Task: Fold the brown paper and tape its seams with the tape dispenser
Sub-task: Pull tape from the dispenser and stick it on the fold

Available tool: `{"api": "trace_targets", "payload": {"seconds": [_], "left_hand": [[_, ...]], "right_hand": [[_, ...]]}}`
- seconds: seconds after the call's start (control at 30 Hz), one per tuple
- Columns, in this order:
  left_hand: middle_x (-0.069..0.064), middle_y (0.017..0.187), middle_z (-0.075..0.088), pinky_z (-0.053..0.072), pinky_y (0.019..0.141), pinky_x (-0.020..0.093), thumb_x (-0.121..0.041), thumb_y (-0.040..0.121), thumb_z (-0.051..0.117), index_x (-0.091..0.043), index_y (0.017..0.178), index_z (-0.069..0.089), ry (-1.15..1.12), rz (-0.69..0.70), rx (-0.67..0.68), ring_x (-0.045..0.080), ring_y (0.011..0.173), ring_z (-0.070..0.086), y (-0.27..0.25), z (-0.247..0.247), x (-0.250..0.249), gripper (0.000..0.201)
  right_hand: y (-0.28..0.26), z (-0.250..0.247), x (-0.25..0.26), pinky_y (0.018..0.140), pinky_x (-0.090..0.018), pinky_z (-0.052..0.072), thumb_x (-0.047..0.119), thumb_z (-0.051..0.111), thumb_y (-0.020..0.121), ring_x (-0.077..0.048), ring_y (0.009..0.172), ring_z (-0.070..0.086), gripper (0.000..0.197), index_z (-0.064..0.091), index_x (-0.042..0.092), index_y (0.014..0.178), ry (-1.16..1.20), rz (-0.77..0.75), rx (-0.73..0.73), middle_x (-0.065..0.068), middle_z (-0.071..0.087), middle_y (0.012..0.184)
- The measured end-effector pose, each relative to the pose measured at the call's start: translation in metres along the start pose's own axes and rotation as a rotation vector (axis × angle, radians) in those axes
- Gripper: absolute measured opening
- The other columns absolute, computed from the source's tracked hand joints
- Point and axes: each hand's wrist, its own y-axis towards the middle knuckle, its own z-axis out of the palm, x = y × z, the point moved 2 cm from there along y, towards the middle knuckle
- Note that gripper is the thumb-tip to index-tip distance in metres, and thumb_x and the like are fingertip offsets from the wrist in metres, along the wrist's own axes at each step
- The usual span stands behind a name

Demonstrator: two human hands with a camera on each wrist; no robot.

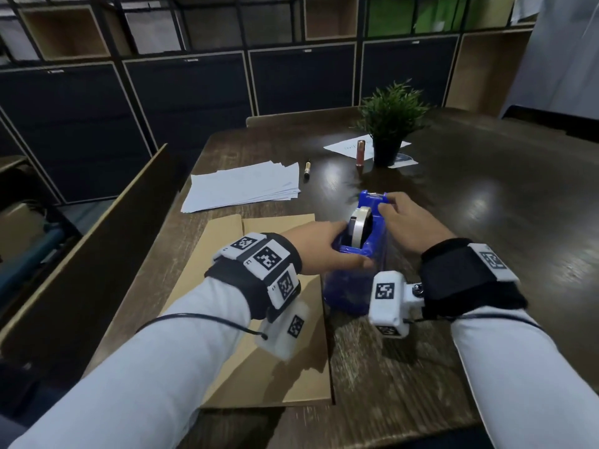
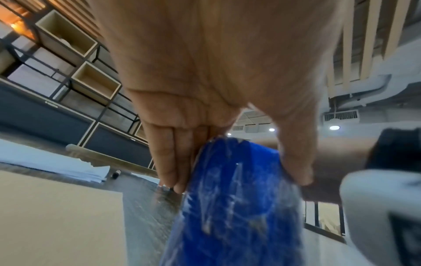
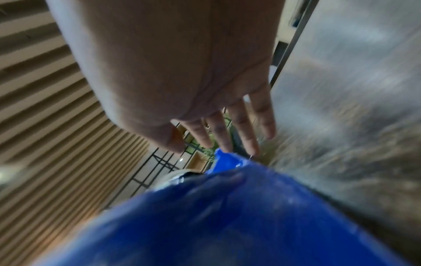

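The blue tape dispenser [image 1: 356,254] stands on the dark table, its tape roll [image 1: 359,226] upright in the middle. My left hand [image 1: 324,247] grips its near end, fingers [image 2: 173,162] on the left side and the thumb on the right side of the dispenser [image 2: 237,216]. My right hand [image 1: 405,222] reaches along the right side with straight, spread fingers [image 3: 241,129], their tips touching the dispenser's [image 3: 216,216] far cutter end. The folded brown paper [image 1: 259,335] lies flat just left of the dispenser, partly under my left forearm, and shows in the left wrist view too [image 2: 56,216].
A stack of white sheets [image 1: 243,186] lies beyond the brown paper, with a pen [image 1: 307,170] beside it. Further back stand a pink tube [image 1: 360,153] and a potted plant [image 1: 390,124] on loose papers. A wooden partition [image 1: 97,254] borders the table [image 1: 502,205] on the left.
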Motion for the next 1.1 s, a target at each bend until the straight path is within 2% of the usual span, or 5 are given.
{"api": "trace_targets", "payload": {"seconds": [0.13, 0.3, 0.6, 0.87, 1.1], "left_hand": [[-0.017, 0.096, 0.059, 0.041, 0.069, 0.02, -0.052, 0.083, 0.063, -0.029, 0.124, 0.051, -0.015, -0.026, 0.033, 0.004, 0.086, 0.057, -0.001, -0.011, 0.004, 0.049], [-0.006, 0.118, 0.061, 0.047, 0.089, 0.031, -0.05, 0.081, 0.066, -0.026, 0.13, 0.048, 0.104, -0.072, 0.023, 0.015, 0.101, 0.058, 0.0, -0.015, 0.0, 0.058], [-0.008, 0.092, 0.065, 0.046, 0.065, 0.025, -0.067, 0.074, 0.064, -0.029, 0.1, 0.056, 0.266, -0.036, 0.012, 0.011, 0.078, 0.058, 0.013, -0.018, -0.006, 0.047], [-0.004, 0.124, 0.056, 0.043, 0.093, 0.032, -0.053, 0.082, 0.065, -0.033, 0.137, 0.047, 0.314, -0.03, 0.064, 0.019, 0.108, 0.054, 0.022, -0.032, 0.009, 0.062], [-0.005, 0.154, 0.035, 0.034, 0.11, 0.039, -0.04, 0.087, 0.064, -0.033, 0.147, 0.034, 0.418, -0.075, 0.053, 0.021, 0.132, 0.044, 0.037, -0.041, 0.016, 0.068]], "right_hand": [[0.017, 0.003, -0.028, 0.1, -0.033, 0.035, 0.018, 0.038, 0.098, -0.03, 0.127, 0.046, 0.04, 0.042, 0.007, 0.136, -0.03, 0.002, -0.014, -0.017, 0.049, 0.138], [0.041, 0.012, -0.025, 0.106, -0.03, 0.03, 0.031, 0.039, 0.1, -0.029, 0.133, 0.04, 0.048, 0.036, 0.007, 0.143, 0.092, -0.001, -0.096, -0.016, 0.041, 0.145], [0.065, 0.005, -0.018, 0.101, -0.026, 0.031, 0.013, 0.033, 0.102, -0.028, 0.125, 0.048, 0.037, 0.052, 0.003, 0.132, 0.067, -0.037, -0.005, -0.016, 0.052, 0.136], [0.049, -0.018, -0.039, 0.1, -0.033, 0.036, 0.018, 0.035, 0.1, -0.03, 0.122, 0.049, 0.036, 0.055, 0.01, 0.129, -0.074, 0.007, -0.084, -0.014, 0.055, 0.134], [0.021, -0.021, -0.035, 0.079, -0.038, 0.037, 0.022, 0.029, 0.097, -0.034, 0.092, 0.052, 0.025, 0.04, 0.008, 0.114, -0.099, 0.132, -0.171, -0.023, 0.059, 0.112]]}}
